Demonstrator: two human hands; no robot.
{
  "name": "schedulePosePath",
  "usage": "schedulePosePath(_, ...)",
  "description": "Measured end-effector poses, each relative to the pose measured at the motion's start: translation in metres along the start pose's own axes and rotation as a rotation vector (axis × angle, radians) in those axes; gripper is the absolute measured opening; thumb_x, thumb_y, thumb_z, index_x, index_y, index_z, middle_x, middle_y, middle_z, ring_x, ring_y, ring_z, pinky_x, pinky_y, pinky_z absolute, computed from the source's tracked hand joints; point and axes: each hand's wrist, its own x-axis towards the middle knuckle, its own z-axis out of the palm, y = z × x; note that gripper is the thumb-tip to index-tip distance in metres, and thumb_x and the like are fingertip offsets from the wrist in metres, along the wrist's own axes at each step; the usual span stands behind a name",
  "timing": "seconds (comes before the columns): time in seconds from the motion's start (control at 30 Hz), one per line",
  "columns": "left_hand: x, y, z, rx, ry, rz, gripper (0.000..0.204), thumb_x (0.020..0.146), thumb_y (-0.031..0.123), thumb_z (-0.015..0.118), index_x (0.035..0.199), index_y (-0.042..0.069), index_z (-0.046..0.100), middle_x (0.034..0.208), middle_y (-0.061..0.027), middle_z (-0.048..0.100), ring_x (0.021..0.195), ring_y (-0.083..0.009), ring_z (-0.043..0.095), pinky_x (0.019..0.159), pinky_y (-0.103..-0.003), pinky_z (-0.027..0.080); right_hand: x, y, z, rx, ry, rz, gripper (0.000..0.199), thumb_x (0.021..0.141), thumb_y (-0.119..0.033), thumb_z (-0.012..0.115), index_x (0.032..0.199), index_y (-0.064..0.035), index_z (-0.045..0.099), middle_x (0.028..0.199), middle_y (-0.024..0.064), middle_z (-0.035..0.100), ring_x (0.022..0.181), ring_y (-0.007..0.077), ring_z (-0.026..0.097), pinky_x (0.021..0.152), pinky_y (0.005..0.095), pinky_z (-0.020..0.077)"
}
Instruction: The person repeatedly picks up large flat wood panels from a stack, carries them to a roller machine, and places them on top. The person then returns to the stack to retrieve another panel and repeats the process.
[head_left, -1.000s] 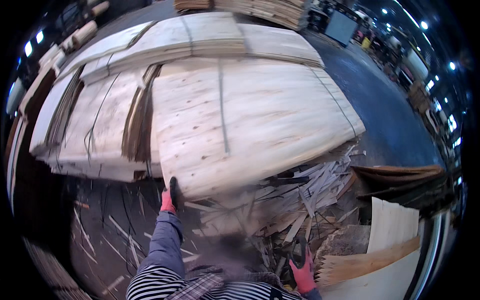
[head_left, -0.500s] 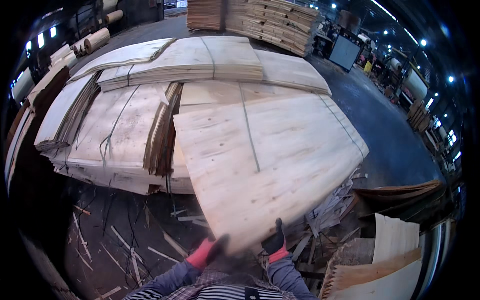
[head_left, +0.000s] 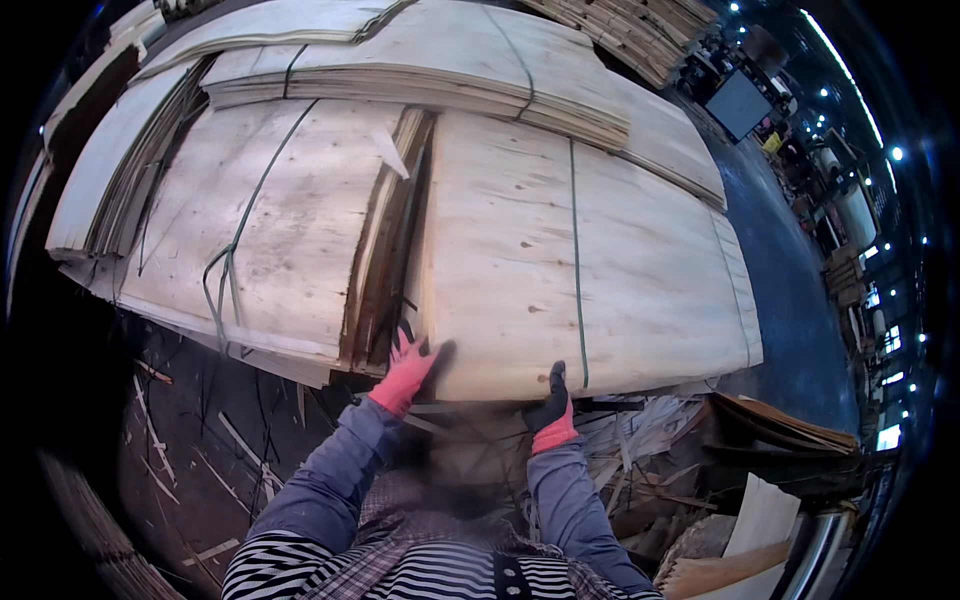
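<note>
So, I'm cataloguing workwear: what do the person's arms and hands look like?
The left hand and right hand wear pink-and-black gloves. Above the gloves are plain grey-blue sleeves; beyond the left one is black-and-white striped fabric.

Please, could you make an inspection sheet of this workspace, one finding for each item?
Surface: dark floor, partly littered.
Job's things: pale wood sheet lying flat, green strap across it.
Clutter: loose wood strips on the floor.
Hands: left hand at the sheet's near-left corner, contact unclear; right hand with thumb over its near edge.
Cables: none identifiable.
Surroundings: tied wood stack at left, grey panel at upper right.
</note>
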Motion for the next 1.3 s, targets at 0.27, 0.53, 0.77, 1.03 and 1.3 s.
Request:
schedulePosePath(0.27,0.035,0.065,-0.104,-0.782,-0.166,0.025,0.056,0.081,0.041,0.058,0.117,0.000,0.045,0.100,-0.0103,0.054,0.087,-0.0149,0.051,0.074,-0.027,0.043,-0.017,-0.027,0.051,0.168,0.039,0.122,0.059,0.080,-0.050,0.052,0.122,-0.0096,0.042,0.119,0.0136,0.049,0.108,0.0351,0.046,0.091,0.0541,0.0353)
schedulePosePath(0.53,0.075,0.076,-0.162,-1.030,-0.369,-0.108,0.047,0.082,0.036,0.058,0.112,0.002,0.051,0.114,-0.0121,0.040,0.099,-0.0209,0.046,0.075,-0.028,0.043,0.014,-0.031,0.031,0.061,0.007,-0.261,0.048,0.084,-0.041,0.049,0.119,-0.0077,0.046,0.117,0.0124,0.050,0.106,0.0287,0.048,0.090,0.0457,0.0399)
schedulePosePath(0.77,0.051,0.050,-0.102,-1.305,-0.695,-0.882,0.041,0.079,0.033,0.063,0.101,-0.001,0.056,0.084,-0.0040,0.059,0.070,-0.0096,0.053,0.057,-0.024,0.044,0.024,0.022,0.029,0.093,0.054,-0.238,0.054,0.079,-0.046,0.056,0.119,-0.0116,0.045,0.114,0.0109,0.051,0.103,0.0321,0.050,0.086,0.0518,0.0412)
schedulePosePath(1.03,0.009,0.119,-0.213,-1.024,-0.758,-0.373,0.053,0.080,0.049,0.055,0.098,-0.001,0.055,0.079,-0.0114,0.059,0.073,-0.0158,0.054,0.065,-0.030,0.045,-0.068,-0.019,0.008,-0.092,-0.065,-0.371,0.055,0.082,-0.046,0.051,0.119,-0.0057,0.044,0.118,0.0120,0.050,0.105,0.0294,0.050,0.086,0.0450,0.0429)
schedulePosePath(1.3,-0.047,0.106,-0.251,-1.024,-1.356,-0.052,0.042,0.088,0.028,0.048,0.121,0.003,0.047,0.120,-0.0143,0.051,0.111,-0.0206,0.047,0.094,-0.030,0.036,-0.307,-0.092,-0.203,-0.537,0.562,-0.228,0.018,0.079,-0.021,0.054,0.071,-0.0046,0.051,0.092,0.0146,0.060,0.084,0.0292,0.059,0.077,0.0432,0.0486)
